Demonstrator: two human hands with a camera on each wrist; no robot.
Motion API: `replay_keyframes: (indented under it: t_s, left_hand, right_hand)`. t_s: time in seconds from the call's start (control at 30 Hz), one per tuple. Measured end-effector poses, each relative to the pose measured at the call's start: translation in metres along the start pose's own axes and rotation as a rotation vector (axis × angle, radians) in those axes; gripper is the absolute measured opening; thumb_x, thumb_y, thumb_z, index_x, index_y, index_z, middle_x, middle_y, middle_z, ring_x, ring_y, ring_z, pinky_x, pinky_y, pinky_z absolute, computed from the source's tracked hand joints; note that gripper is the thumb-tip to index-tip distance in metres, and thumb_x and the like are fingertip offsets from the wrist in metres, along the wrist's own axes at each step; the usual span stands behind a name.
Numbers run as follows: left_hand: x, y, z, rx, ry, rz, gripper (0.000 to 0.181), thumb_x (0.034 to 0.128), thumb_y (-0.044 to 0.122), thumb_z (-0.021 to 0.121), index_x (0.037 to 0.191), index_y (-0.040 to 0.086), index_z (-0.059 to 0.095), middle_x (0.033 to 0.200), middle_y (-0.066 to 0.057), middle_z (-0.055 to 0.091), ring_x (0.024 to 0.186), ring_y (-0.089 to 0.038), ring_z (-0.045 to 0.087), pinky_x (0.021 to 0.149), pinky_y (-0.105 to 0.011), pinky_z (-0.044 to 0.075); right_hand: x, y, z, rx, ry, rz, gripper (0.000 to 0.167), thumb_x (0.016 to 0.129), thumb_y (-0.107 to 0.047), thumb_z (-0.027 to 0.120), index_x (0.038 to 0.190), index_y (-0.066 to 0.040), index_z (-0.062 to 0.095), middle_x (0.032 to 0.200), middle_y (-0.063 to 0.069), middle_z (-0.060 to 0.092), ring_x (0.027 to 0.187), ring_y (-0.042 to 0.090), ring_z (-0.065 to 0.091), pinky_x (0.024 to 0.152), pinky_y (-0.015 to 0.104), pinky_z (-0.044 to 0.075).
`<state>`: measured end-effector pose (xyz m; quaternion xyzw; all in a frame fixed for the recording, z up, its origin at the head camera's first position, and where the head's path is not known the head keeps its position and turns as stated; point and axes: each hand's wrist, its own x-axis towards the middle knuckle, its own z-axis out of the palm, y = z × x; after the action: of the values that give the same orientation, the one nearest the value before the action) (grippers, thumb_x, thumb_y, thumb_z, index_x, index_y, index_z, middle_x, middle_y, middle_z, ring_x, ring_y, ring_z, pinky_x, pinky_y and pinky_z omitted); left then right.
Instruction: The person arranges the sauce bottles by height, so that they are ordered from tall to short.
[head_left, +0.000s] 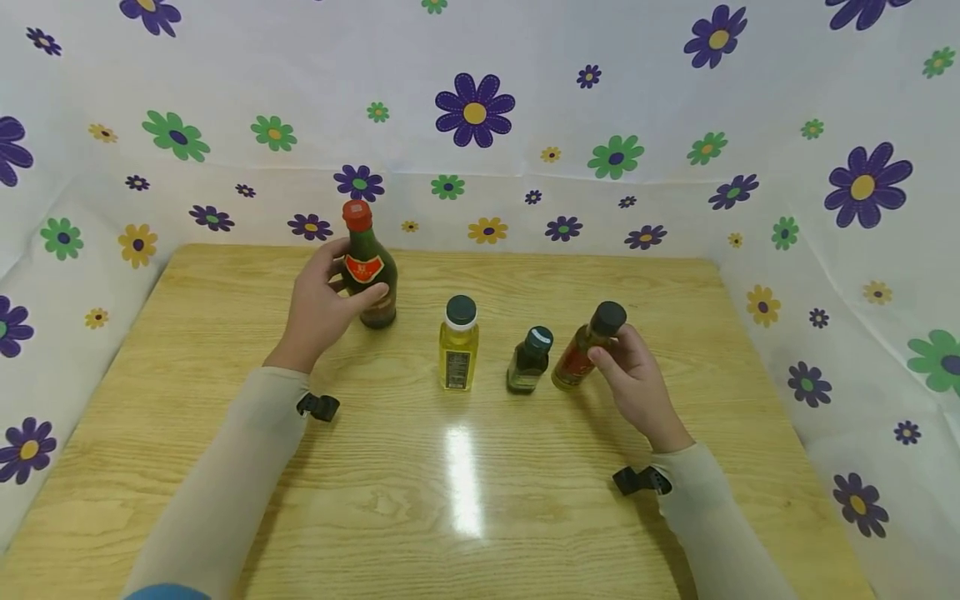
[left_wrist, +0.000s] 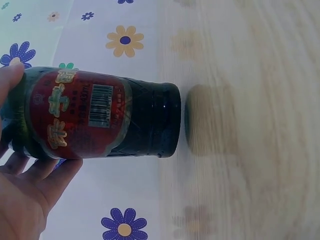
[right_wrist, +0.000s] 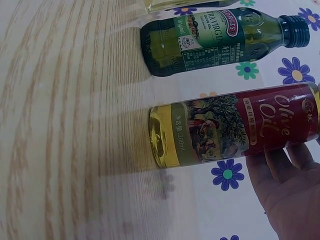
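My left hand grips a dark sauce bottle with a red cap and a red label. In the left wrist view a thin gap shows between the base of this bottle and its reflection on the wood. At the right, my right hand holds a black-capped olive oil bottle by its upper part, and the bottle leans. The right wrist view shows its red "Olive Oil" label; whether its base touches the table I cannot tell. Close beside it stands a small green olive oil bottle.
A clear bottle of yellow oil with a dark green cap stands upright between the hands. All rest on or over a wooden table. A white flowered cloth rises behind the table and along its sides.
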<state>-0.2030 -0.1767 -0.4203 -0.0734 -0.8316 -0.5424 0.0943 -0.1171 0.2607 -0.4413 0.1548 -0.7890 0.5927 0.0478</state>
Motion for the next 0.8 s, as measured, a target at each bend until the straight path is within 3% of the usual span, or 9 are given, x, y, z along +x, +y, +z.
replay_keyframes:
  t_s: [0.3,0.8]
  left_hand:
    - [0.010,-0.007,-0.001,0.033,0.004,-0.015,0.076,0.0874,0.032,0.086,0.151,0.015,0.047,0.147,-0.007,0.055,0.132,-0.031,0.056,0.110,-0.053,0.048]
    - [0.014,-0.007,-0.004,-0.028,-0.032,-0.082,0.080,0.0868,0.034,0.086,0.153,0.017,0.045,0.150,-0.008,0.052,0.137,-0.033,0.053,0.114,-0.055,0.044]
  right_hand:
    - [0.000,0.002,-0.001,0.011,-0.002,0.001,0.041,0.107,-0.001,0.053,0.147,0.003,0.046,0.140,0.002,0.056,0.130,0.008,0.056,0.105,0.018,0.047]
    - [0.002,0.001,-0.001,0.039,0.001,0.041,0.037,0.108,-0.005,0.051,0.143,0.004,0.047,0.134,-0.002,0.056,0.130,0.008,0.056,0.106,0.018,0.047]
